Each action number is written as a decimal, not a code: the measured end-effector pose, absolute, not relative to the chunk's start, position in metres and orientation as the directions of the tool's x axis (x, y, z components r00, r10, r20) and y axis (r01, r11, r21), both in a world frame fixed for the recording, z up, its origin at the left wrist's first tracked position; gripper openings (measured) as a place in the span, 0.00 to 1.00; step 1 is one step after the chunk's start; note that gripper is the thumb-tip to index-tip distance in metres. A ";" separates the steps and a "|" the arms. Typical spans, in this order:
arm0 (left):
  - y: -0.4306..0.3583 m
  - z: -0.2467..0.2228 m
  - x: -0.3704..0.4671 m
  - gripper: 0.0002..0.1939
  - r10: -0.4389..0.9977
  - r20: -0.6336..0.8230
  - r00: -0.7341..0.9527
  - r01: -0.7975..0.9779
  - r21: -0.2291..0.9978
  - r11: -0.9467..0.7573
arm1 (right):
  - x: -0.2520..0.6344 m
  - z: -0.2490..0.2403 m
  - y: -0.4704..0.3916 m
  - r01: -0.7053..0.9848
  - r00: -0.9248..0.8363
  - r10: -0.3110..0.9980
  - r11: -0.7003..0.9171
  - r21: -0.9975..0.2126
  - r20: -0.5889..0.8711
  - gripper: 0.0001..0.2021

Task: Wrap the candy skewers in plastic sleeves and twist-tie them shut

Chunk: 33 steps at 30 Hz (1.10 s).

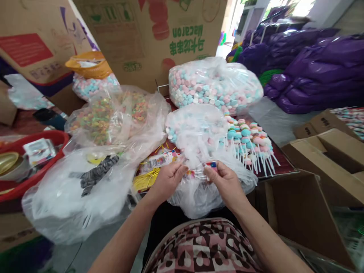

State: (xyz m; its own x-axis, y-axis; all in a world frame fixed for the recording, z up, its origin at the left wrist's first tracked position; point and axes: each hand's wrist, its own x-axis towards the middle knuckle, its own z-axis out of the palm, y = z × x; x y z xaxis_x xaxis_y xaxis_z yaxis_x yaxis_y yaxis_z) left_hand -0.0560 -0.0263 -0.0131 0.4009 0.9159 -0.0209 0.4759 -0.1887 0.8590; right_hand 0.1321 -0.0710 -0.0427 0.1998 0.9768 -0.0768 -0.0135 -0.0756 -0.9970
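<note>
Both hands are over a clear plastic bag near my lap. My left hand pinches one end of a small clear wrapper with coloured print. At the other end, my right hand grips the wrapper's red and blue part between thumb and fingers. Just beyond lies an open bag of pastel candies. To the right is a pile of pastel candy skewers with white sticks. Yellow twist ties and printed wrappers lie left of my left hand.
A large bag of pastel candies stands behind. Left are a bag of orange-green candies, a plastic bag with grey cloth and a red basin. Open cardboard boxes stand right, purple sacks behind them.
</note>
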 end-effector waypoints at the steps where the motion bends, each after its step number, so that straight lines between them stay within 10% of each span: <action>1: -0.027 -0.013 -0.055 0.22 0.910 -0.047 0.412 0.468 0.868 -0.167 | 0.133 -0.043 -0.071 -0.072 0.188 0.977 -0.088 -0.994 -0.100 0.19; 7: -0.033 -0.006 -0.042 0.21 0.799 -0.260 0.541 0.304 0.947 0.103 | 0.142 -0.037 -0.078 0.078 0.291 0.957 -0.027 -0.997 -0.003 0.24; 17: -0.032 0.002 -0.013 0.16 0.843 -0.045 0.535 0.391 0.898 -0.200 | 0.164 -0.017 -0.079 0.370 0.299 0.922 0.124 -0.921 0.244 0.30; 25: -0.031 -0.012 -0.012 0.17 0.897 -0.029 0.442 0.313 0.942 -0.124 | 0.193 0.000 -0.066 0.496 0.246 0.937 0.096 -0.863 0.246 0.27; 30: -0.029 -0.019 -0.019 0.17 0.943 0.073 0.324 0.256 0.953 -0.162 | 0.245 0.015 -0.043 0.819 0.409 0.819 -0.134 -0.559 0.403 0.23; 33: -0.024 -0.027 -0.019 0.18 0.965 0.099 0.245 0.148 0.979 -0.138 | 0.260 0.016 -0.025 0.901 0.404 0.884 -0.342 -0.267 0.234 0.22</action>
State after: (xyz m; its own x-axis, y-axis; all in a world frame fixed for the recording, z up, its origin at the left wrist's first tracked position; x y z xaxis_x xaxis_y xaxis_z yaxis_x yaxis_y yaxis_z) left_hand -0.0188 -0.0242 -0.0269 0.2447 0.9645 0.0989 0.1478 -0.1379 0.9794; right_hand 0.2603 -0.0252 0.0164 0.4045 0.8842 0.2336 0.9010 -0.3416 -0.2673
